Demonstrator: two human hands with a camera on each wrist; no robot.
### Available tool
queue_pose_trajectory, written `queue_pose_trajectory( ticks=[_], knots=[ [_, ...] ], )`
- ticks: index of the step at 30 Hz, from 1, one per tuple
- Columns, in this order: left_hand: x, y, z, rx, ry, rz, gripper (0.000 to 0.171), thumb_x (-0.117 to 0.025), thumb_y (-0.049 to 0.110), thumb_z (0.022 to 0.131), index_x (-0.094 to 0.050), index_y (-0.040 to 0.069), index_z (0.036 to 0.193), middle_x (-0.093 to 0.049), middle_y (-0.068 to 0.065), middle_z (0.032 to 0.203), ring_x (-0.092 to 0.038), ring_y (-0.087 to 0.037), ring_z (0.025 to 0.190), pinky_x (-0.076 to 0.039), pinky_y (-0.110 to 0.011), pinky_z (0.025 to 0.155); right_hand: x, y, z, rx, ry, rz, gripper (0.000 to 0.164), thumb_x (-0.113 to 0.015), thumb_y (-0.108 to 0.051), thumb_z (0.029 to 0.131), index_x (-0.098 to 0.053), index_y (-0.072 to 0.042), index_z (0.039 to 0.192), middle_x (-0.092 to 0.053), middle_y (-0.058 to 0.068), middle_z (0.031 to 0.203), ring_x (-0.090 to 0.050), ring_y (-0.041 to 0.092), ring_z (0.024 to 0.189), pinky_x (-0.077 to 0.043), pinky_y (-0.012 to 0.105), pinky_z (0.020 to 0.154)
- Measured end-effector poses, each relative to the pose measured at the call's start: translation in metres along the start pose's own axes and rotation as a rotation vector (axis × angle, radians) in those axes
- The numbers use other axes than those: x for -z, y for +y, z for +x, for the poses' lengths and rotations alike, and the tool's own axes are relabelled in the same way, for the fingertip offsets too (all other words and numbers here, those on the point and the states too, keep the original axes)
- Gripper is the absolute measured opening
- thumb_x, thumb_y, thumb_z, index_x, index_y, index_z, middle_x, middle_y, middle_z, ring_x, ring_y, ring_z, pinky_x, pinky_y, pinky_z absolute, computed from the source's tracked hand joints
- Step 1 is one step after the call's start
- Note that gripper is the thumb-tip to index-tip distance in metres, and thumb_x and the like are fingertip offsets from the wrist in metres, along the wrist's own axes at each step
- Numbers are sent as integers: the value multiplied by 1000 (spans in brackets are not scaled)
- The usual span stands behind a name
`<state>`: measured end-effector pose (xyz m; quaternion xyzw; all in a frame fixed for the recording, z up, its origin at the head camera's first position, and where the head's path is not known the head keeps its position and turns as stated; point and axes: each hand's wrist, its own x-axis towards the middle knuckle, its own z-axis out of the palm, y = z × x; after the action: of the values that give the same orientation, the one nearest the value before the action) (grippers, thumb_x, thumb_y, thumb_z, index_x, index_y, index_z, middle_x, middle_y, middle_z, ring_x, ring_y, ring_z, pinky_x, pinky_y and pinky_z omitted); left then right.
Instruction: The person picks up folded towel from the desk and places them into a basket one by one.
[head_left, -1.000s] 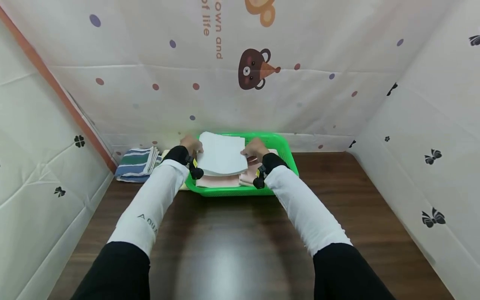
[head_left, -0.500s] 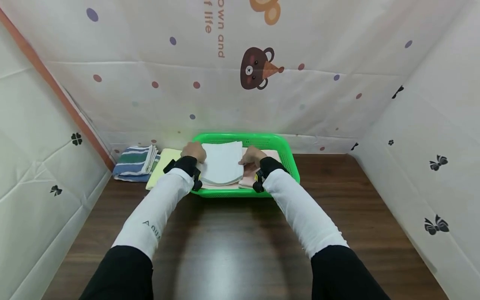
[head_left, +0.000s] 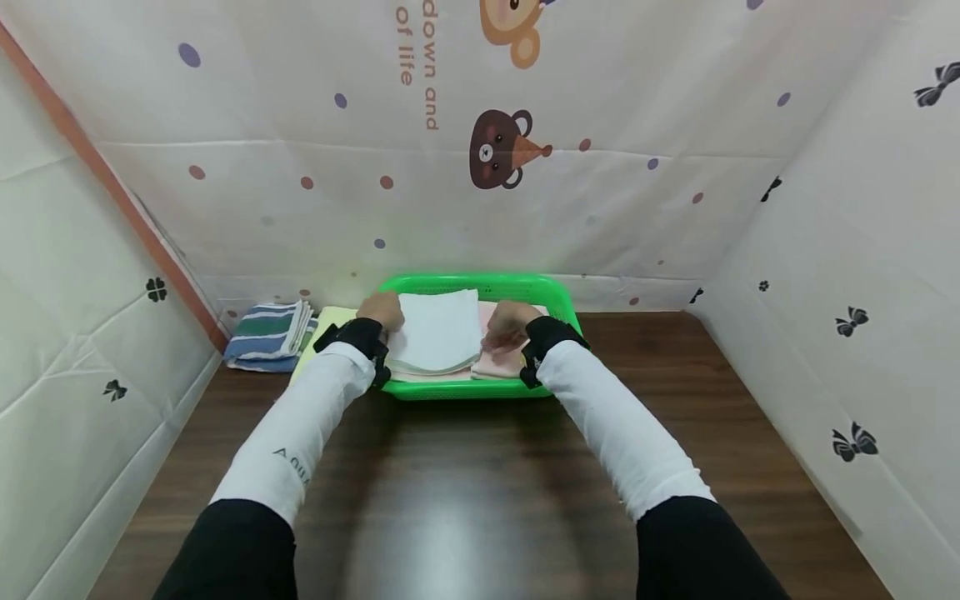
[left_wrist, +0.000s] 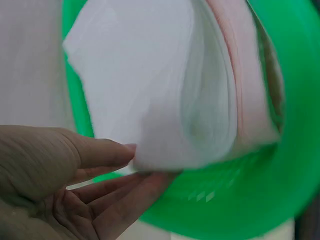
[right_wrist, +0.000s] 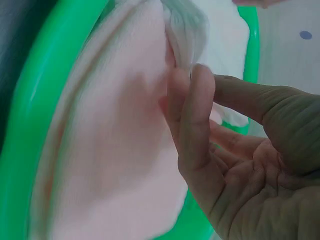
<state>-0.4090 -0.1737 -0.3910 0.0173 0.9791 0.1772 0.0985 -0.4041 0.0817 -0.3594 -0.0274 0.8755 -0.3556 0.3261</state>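
Note:
A folded white towel (head_left: pixel 437 332) lies on pink towels in a green plastic basket (head_left: pixel 480 392). My left hand (head_left: pixel 382 311) pinches the towel's left edge; in the left wrist view the thumb is on top of the white towel (left_wrist: pixel 145 75) and the fingers are beneath. My right hand (head_left: pixel 512 325) is at the opposite edge. In the right wrist view, the curled fingers of my right hand (right_wrist: pixel 225 145) pinch at the white towel's folded edge (right_wrist: pixel 187 37), though the fingertips partly hide the contact. Below them lies a pink towel (right_wrist: pixel 120 130).
Left of the basket lie a folded yellow towel (head_left: pixel 330 318) and a folded striped blue, green and white towel (head_left: pixel 262 337). The basket stands on a dark wood table (head_left: pixel 450 483) against a printed white cloth backdrop (head_left: pixel 337 217).
The white towel came down from a raised, tilted position into the basket, with both hands at its sides. Over the last half second, the right hand's fingers shifted slightly toward me along its edge.

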Motion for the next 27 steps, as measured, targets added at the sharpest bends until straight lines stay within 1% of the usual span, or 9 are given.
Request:
queue_pose_trajectory(
  ticks=[4, 7, 11, 15, 18, 20, 22, 25, 27],
  knots=[
    [25, -24, -12, -66, 44, -125, 20, -48, -2, 92, -62, -3, 77, -57, -5, 60, -55, -8, 48, -53, -26, 54, 21, 12, -12, 54, 80, -53, 30, -61, -14, 103, -61, 6, 125, -68, 14, 92, -66, 16, 70, -61, 35, 82],
    [45, -39, -29, -31, 106, -199, 24, -46, -1, 91, -68, -10, 93, -69, -16, 73, -67, -14, 51, -60, -32, 56, 42, 29, -22, 54, 146, -55, 26, -55, -17, 106, -61, 6, 117, -69, 18, 95, -66, 14, 69, -59, 31, 74],
    [54, -61, -46, 23, 159, -158, 27, -45, -1, 93, -59, -1, 70, -71, -19, 73, -68, -18, 52, -55, -30, 50, 65, 63, -37, 51, 230, -32, 42, -45, -19, 109, -50, 11, 139, -64, 20, 103, -65, 14, 71, -60, 32, 75],
    [41, -86, -52, 60, 180, -146, 39, -43, 1, 96, -43, 12, 58, -63, -9, 57, -65, -16, 49, -46, -26, 45, 69, 101, -46, 80, 359, -9, 49, -37, -25, 112, -53, 15, 136, -66, 26, 104, -71, 34, 85, -61, 47, 87],
    [24, -102, -56, 66, 170, -144, 35, -41, 3, 96, -42, 9, 62, -56, -6, 56, -63, -19, 53, -43, -27, 48, 66, 131, -46, 91, 457, -33, 52, -32, -28, 113, -60, 15, 123, -68, 27, 99, -67, 45, 94, -57, 53, 88],
    [13, -112, -58, 61, 146, -135, 27, -41, 3, 96, -55, -3, 74, -63, -18, 70, -66, -28, 65, -45, -31, 53, 64, 152, -42, 89, 487, -11, 55, -30, -30, 113, -62, 14, 121, -70, 24, 95, -66, 43, 92, -56, 52, 87],
    [3, -120, -62, 57, 116, -114, 28, -41, 3, 94, -63, -13, 99, -67, -31, 94, -68, -39, 82, -49, -38, 61, 62, 171, -37, 79, 479, 47, 57, -28, -31, 113, -60, 15, 123, -69, 22, 93, -67, 33, 84, -56, 48, 85],
    [-10, -129, -65, 49, 94, -115, 46, -41, 4, 94, -56, -15, 132, -58, -39, 130, -63, -50, 104, -53, -48, 73, 49, 196, -28, 52, 411, 211, 54, -33, -30, 112, -52, 17, 133, -68, 21, 96, -70, 20, 73, -62, 42, 78],
    [-20, -133, -67, 56, 111, -112, 47, -42, 6, 93, -54, -14, 133, -56, -39, 132, -61, -52, 109, -54, -53, 78, 36, 206, -23, 26, 341, 256, 46, -42, -21, 109, -49, 18, 134, -64, 24, 101, -69, 16, 70, -64, 39, 74]
  ],
)
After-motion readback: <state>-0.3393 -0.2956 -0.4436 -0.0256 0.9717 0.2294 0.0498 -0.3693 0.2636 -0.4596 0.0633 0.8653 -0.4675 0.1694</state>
